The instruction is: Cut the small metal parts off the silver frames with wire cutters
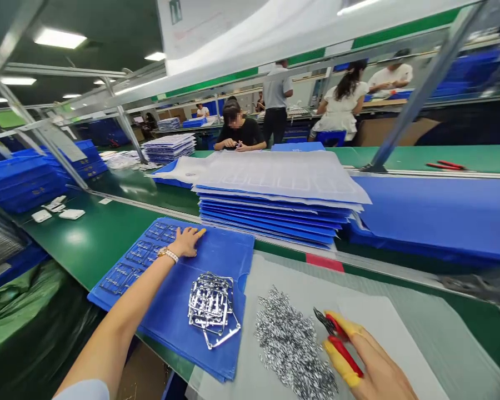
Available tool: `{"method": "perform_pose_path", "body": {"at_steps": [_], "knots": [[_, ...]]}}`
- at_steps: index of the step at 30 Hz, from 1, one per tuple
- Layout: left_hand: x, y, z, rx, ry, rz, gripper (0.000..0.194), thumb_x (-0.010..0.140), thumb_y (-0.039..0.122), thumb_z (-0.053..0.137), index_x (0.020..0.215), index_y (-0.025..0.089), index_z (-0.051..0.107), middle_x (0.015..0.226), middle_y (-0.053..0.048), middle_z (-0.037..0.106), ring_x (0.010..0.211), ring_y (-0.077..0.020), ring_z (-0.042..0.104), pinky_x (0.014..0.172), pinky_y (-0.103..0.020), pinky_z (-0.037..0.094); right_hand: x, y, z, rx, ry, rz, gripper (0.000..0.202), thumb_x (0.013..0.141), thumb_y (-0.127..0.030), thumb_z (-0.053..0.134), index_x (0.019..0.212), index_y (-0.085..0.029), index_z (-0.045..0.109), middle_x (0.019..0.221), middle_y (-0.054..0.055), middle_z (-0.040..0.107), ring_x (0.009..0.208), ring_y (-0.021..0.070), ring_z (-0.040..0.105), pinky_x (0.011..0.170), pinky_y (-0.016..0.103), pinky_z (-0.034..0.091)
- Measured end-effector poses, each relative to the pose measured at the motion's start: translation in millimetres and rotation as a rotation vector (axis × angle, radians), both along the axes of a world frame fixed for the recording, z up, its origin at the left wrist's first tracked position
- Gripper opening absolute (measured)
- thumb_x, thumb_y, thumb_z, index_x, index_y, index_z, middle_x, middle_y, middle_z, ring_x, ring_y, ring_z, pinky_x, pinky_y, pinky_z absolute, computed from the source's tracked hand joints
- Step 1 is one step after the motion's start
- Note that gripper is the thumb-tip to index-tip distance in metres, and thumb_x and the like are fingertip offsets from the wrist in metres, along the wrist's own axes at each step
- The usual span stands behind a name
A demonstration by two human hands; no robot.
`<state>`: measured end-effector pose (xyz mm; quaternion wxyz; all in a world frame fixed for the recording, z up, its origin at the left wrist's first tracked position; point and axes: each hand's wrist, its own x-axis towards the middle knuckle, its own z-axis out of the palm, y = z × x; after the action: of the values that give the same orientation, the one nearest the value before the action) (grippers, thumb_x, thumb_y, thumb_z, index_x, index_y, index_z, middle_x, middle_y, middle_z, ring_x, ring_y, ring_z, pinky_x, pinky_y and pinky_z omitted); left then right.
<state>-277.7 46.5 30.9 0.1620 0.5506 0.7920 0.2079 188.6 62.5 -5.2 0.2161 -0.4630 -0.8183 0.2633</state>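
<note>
My left hand [186, 241] reaches over a blue sheet [229, 250], fingers spread and a yellow cover on a fingertip. Just left of it, several dark-looking sprue frames [139, 253] lie in rows on the sheet. Whether my fingers touch one is unclear. Closer to me is a loose stack of shiny silver sprue frames [211, 303], the bottom one askew. My right hand [373, 355], with yellow finger covers, is closed around red-handled nippers [344, 339]. Their dark jaws point left, beside a heap of small silver parts [291, 344] on white sheeting [366, 316].
A tall stack of blue sheets and white paper [275, 200] stands behind the work area. Blue trays [25, 175] and white pieces [58, 208] are at left. More red-handled pliers [445, 165] lie on the far bench. A co-worker [241, 130] sits opposite.
</note>
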Motion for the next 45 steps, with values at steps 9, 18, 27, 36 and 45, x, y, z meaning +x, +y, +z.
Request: {"method": "perform_pose_path", "body": {"at_steps": [9,18,27,36,45], "knots": [[59.9,-21.2,24.0,0.413,-0.865,-0.079,0.071,0.083,0.059,0.039,0.144,0.035,0.011,0.141,-0.01,0.038,0.123,-0.034,0.042,0.091,-0.059,0.039,0.3,-10.2,5.3,0.191,0.12,-0.053,0.042,0.09,-0.043,0.042,0.129,-0.027,0.043,0.116,0.007,0.059,0.102,0.0198,0.058,0.083,0.035,0.051],[235.8,-33.8,17.8,0.277,-2.104,-0.043,0.059,0.087,0.057,0.036,0.137,0.027,0.039,0.137,-0.012,0.047,0.123,-0.0339,0.045,0.094,-0.056,0.038,-10.4,-13.5,11.1,0.266,0.116,-0.095,0.035,0.088,-0.039,0.047,0.12,-0.025,0.049,0.103,0.005,0.062,0.08,0.0149,0.062,0.069,0.028,0.052],[290.5,-20.0,-25.3,0.188,-2.013,0.048,0.061,0.088,0.056,0.037,0.133,0.017,0.046,0.119,-0.014,0.061,0.105,-0.0269,0.057,0.084,-0.037,0.045,-32.7,-21.4,21.8,0.394,-0.224,-0.065,0.028,0.081,-0.026,0.054,0.108,-0.021,0.061,0.08,0.006,0.063,0.077,0.0209,0.06,0.064,0.032,0.044],[287.0,-20.8,-30.3,0.205,-1.983,0.047,0.058,0.088,0.053,0.04,0.13,0.015,0.05,0.113,-0.013,0.065,0.104,-0.0261,0.058,0.094,-0.04,0.04,-49.8,-21.5,36.0,0.318,-0.322,-0.033,0.025,0.079,-0.031,0.059,0.102,-0.022,0.062,0.082,0.006,0.064,0.076,0.0214,0.058,0.062,0.031,0.04],[285.3,-21.2,-30.0,0.214,-2.002,0.052,0.055,0.088,0.05,0.042,0.128,0.013,0.052,0.112,-0.014,0.065,0.099,-0.0251,0.06,0.095,-0.041,0.04,-51.5,-19.1,41.8,0.211,-0.333,-0.006,0.025,0.081,-0.032,0.054,0.103,-0.023,0.062,0.086,0.006,0.064,0.079,0.0214,0.059,0.065,0.032,0.041]]}}
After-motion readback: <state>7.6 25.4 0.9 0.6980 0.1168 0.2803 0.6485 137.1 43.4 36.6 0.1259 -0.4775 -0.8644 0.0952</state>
